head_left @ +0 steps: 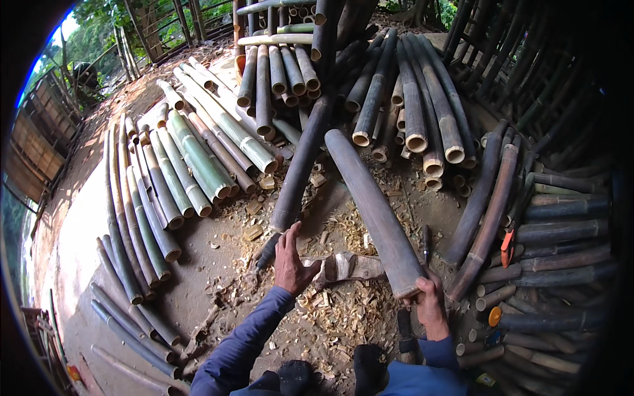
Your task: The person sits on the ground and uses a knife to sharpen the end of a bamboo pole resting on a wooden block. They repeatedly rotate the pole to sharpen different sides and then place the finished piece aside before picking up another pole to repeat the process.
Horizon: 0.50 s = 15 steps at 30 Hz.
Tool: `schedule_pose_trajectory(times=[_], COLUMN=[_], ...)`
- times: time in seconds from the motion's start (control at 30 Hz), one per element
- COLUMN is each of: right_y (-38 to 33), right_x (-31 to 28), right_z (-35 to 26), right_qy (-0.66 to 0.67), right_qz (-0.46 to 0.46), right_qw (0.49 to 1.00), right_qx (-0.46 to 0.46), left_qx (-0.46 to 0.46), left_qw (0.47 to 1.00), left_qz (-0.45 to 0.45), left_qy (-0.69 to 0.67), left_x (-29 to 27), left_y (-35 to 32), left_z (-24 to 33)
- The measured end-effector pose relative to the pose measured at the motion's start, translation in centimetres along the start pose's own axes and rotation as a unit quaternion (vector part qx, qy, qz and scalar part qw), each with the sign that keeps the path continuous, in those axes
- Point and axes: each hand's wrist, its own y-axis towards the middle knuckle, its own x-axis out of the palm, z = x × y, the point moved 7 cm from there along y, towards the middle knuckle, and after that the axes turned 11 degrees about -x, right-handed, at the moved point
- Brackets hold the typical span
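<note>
My right hand grips the near end of a thick dark bamboo pole that slants up and away to the left over the ground. My left hand is stretched out with fingers apart, just below the near end of a thinner dark bamboo pole. Beside its fingers lies a dark tool handle, and I cannot tell if it touches either. A pale, chopped wooden block lies on the ground between my two hands.
Wood chips cover the dirt around my shoes. Green bamboo poles lie at left, grey cut poles are stacked behind, and dark poles are piled at right. An orange-handled tool rests on that right-hand pile.
</note>
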Motion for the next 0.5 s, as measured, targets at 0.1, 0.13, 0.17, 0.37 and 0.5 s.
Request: schedule_pose_trajectory(times=[0.1, 0.13, 0.17, 0.37, 0.5], right_y=[-3.7, -4.6, -5.6, -1.3, 0.7], right_x=[-5.8, -7.9, -9.4, -9.5, -3.9], right_z=[-3.0, -2.7, -2.2, -0.9, 0.6], right_qy=[-0.069, -0.057, -0.012, 0.246, -0.043], right_qz=[-0.034, -0.015, 0.031, -0.206, -0.06], right_qw=[0.997, 0.998, 0.998, 0.945, 0.997], right_qx=[-0.019, -0.037, -0.05, 0.06, 0.001], left_qx=[0.141, 0.197, 0.251, 0.199, 0.016], left_qw=[0.985, 0.964, 0.935, 0.94, 0.95], left_qz=[0.017, 0.033, 0.048, -0.148, -0.312], left_qy=[0.102, 0.174, 0.246, 0.233, -0.014], left_x=[-2.7, -3.5, -4.1, -4.3, -3.4], left_y=[1.4, 1.4, 1.1, 1.1, -1.3], left_z=[7.2, 9.7, 11.8, 14.9, 10.2])
